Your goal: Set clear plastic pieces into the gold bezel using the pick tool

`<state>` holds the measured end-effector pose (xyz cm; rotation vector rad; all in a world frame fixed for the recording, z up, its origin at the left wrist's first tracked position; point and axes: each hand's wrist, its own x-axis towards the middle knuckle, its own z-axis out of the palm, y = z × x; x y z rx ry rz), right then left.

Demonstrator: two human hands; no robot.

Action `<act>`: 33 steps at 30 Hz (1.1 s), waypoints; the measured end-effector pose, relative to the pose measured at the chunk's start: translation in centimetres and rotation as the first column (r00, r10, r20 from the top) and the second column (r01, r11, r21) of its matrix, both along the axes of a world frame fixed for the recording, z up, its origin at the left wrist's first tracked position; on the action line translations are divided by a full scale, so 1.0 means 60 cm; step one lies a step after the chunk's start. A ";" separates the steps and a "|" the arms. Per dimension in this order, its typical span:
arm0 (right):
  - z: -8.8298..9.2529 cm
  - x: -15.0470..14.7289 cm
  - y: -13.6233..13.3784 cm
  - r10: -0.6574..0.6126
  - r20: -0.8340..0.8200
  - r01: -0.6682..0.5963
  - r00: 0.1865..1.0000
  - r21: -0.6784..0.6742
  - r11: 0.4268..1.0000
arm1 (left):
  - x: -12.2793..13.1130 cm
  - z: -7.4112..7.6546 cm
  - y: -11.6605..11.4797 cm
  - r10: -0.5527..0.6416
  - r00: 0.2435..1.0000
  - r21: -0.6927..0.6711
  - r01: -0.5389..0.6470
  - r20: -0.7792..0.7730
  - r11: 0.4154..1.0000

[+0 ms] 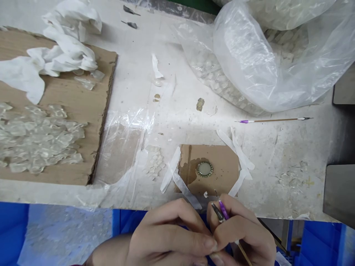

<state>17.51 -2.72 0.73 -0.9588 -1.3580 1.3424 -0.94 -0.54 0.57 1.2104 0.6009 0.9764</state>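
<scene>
My right hand [244, 229] is closed round thin needle-tipped sticks. Between its fingers show a black tip [217, 212] and a purple tip [223, 210], both aimed at the table, and a wooden shaft [244, 253] comes out below. My left hand [174, 232] has thumb and fingers pressed together against the right fingertips; whatever it pinches is hidden. A small white bit [205, 194] appears by the black needle's point. Just beyond the hands, an oval piece with a beaded metal rim [205, 169] and a pale centre lies on a taped cardboard square [224, 159], beside a damp stain.
Clear pieces [41, 136] and a white cloth [69, 48] lie on large cardboard at left. Plastic bags [249, 62] of pieces fill the back right. Another needle-tipped stick [274, 119] rests in front of them. Small piles [155, 162] flank the square. Metal blocks [340, 192] stand far right.
</scene>
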 end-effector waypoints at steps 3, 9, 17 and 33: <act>0.000 -0.003 -0.001 -0.018 0.064 0.018 0.998 0.002 1.000 | -0.002 0.000 -0.005 -0.001 1.000 0.001 0.001 -0.001 1.000; 0.019 0.006 0.014 0.062 0.064 -0.060 0.996 -0.033 0.998 | -0.001 -0.004 -0.008 0.018 0.999 0.045 -0.016 -0.029 0.999; 0.027 0.022 0.011 0.116 -0.017 -0.118 0.993 -0.121 0.986 | 0.010 0.007 -0.004 0.071 0.995 0.058 -0.067 -0.067 0.996; 0.019 -0.005 -0.030 -0.067 0.042 0.067 0.997 0.009 0.998 | 0.021 0.014 -0.036 0.105 0.994 0.038 -0.103 -0.036 0.994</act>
